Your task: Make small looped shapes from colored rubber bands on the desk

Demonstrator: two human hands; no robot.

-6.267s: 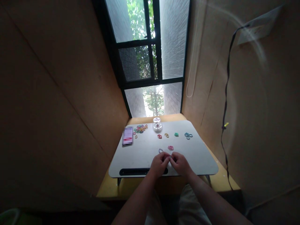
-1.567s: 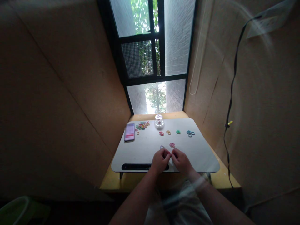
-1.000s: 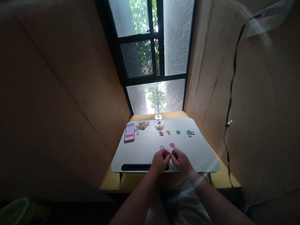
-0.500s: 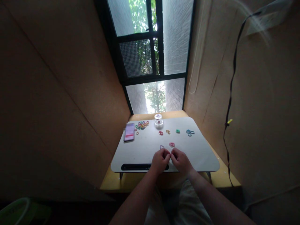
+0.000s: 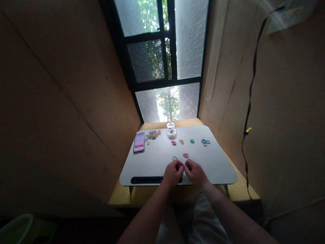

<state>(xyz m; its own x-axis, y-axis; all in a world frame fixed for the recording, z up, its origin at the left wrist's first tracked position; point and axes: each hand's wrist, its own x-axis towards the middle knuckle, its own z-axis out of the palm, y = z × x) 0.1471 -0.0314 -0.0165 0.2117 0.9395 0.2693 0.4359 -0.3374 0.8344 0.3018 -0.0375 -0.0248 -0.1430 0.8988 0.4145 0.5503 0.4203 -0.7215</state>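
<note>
My left hand (image 5: 174,171) and my right hand (image 5: 195,171) meet fingertip to fingertip over the near edge of a white lap table (image 5: 152,163). Both are closed in a pinch; whatever lies between the fingers is too small to make out. Just beyond my left hand is a single pale purple band (image 5: 175,158). A little pile of pink bands (image 5: 186,155) lies just past my right hand. Farther back, small groups of red bands (image 5: 173,143), yellow bands (image 5: 181,141), green bands (image 5: 192,141) and blue bands (image 5: 205,142) form a row.
A mixed heap of coloured bands (image 5: 153,135) lies at the back left beside a phone (image 5: 139,142). Behind the row stands a clear round container (image 5: 171,132). A black slot (image 5: 146,180) runs along the table's front edge. A dark cable (image 5: 250,98) hangs on the right wall.
The whole view has shifted very slightly. My hands stay pinched together in nearly the same place, and the bands on the table have not moved.
</note>
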